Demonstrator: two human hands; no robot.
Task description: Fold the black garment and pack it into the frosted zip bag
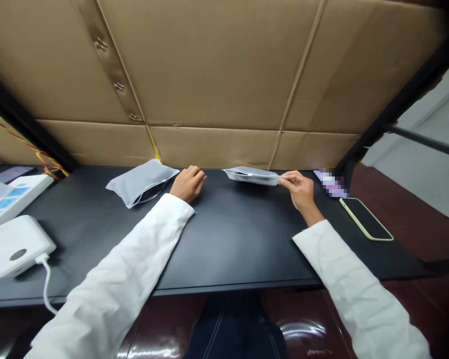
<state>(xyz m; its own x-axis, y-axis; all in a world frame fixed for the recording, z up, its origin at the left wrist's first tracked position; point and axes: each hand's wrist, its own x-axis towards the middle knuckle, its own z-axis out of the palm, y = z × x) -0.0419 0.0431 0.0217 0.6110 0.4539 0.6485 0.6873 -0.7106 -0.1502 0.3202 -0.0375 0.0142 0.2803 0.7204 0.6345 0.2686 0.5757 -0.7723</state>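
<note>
My right hand (pixel 298 189) pinches the right end of a frosted plastic zip bag (pixel 252 175) between thumb and fingers. The bag is held nearly flat above the black table, with its edge towards me. My left hand (pixel 189 183) rests on the table with the fingers curled closed; nothing shows in them, though the fingertips are partly hidden. Just left of that hand lies a second frosted zip bag (pixel 144 180), its open-looking edge facing me and its right corner close to the knuckles.
A brown padded panel (pixel 217 65) rises behind the black table (pixel 224 244). On the right lie a phone (pixel 365 219) in a pale case and a blurred-out item (pixel 331 183). At left are a white device (pixel 20 247) with a cable and a white power strip (pixel 18 197).
</note>
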